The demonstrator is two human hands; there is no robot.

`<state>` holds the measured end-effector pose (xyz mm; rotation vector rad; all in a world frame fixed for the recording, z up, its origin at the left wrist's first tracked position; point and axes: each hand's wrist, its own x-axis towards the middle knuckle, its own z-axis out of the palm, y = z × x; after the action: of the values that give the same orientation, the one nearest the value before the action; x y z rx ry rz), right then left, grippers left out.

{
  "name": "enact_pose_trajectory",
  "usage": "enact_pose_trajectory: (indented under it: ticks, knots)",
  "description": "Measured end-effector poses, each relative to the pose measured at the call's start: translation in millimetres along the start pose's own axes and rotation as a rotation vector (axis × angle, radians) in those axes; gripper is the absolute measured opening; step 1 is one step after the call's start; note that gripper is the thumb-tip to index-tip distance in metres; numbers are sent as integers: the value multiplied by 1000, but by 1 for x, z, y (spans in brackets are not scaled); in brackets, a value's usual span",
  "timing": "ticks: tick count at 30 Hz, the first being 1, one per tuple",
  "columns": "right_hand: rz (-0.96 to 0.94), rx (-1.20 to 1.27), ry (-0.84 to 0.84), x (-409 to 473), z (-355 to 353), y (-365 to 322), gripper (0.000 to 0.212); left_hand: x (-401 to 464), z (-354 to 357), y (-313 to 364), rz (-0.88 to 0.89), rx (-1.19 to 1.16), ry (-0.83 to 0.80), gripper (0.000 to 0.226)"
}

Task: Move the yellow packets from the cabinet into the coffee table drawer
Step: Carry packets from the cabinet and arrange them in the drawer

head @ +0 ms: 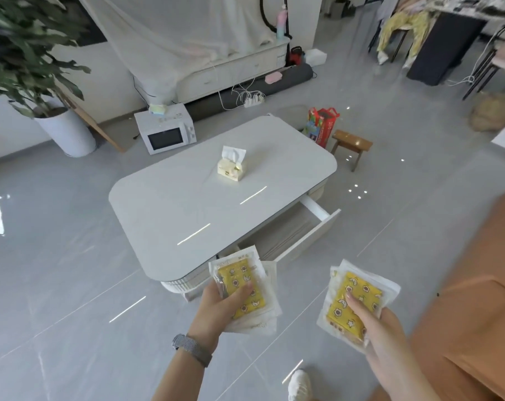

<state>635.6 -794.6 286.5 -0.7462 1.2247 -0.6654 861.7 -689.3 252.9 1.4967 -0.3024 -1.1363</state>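
My left hand grips a stack of yellow packets in clear wrappers, thumb across the top one. My right hand holds a second stack of yellow packets the same way. Both stacks hover over the floor just in front of the white coffee table. The table's drawer stands pulled open on the near right side, and the part of its inside that shows holds nothing. The cabinet is not in view.
A tissue box sits on the tabletop. An orange sofa fills the right edge. A small wooden stool, a red bag, a microwave on the floor and a potted plant stand beyond the table.
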Motion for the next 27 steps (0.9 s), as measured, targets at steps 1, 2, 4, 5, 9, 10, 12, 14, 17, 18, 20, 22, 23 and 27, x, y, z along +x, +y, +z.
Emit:
enact_pose_trajectory:
  ticks: [1, 2, 4, 5, 9, 10, 12, 14, 17, 18, 20, 22, 23, 27]
  knots:
    - [0, -14, -9, 13, -9, -12, 18, 10, 17, -1, -10, -6, 11, 24]
    - [2, -26, -21, 25, -18, -22, 17, 19, 33, -2, -21, -13, 25, 25]
    - [9, -43, -49, 48, -34, -44, 16, 36, 65, -4, -45, -29, 41, 26]
    - [12, -51, -63, 58, -41, -54, 15, 43, 80, -4, -51, -40, 42, 27]
    - [43, -110, -103, 107, -56, -84, 14, 70, 122, 0, -59, -73, 67, 26]
    - [52, -120, -107, 119, -57, -88, 13, 75, 127, 2, -65, -79, 80, 23]
    - [84, -137, -112, 146, -56, -95, 14, 87, 132, 3, -87, -86, 126, 19]
    - [115, -163, -126, 172, -51, -103, 20, 102, 130, 3, -111, -101, 204, 19]
    - [128, -223, -135, 218, -38, -115, 43, 132, 122, 0, -125, -120, 318, 21]
    - [129, -247, -123, 233, -34, -120, 41, 142, 119, 0, -130, -128, 345, 21]
    - [127, -270, -123, 259, -27, -133, 24, 164, 114, 4, -135, -156, 382, 18]
    - [116, -277, -124, 279, -22, -152, 17, 185, 113, 11, -138, -162, 393, 18]
    - [109, -283, -127, 286, -21, -161, 16, 193, 115, 15, -140, -159, 395, 20]
    - [131, -322, -160, 319, -17, -191, 22, 226, 128, 34, -123, -188, 399, 25]
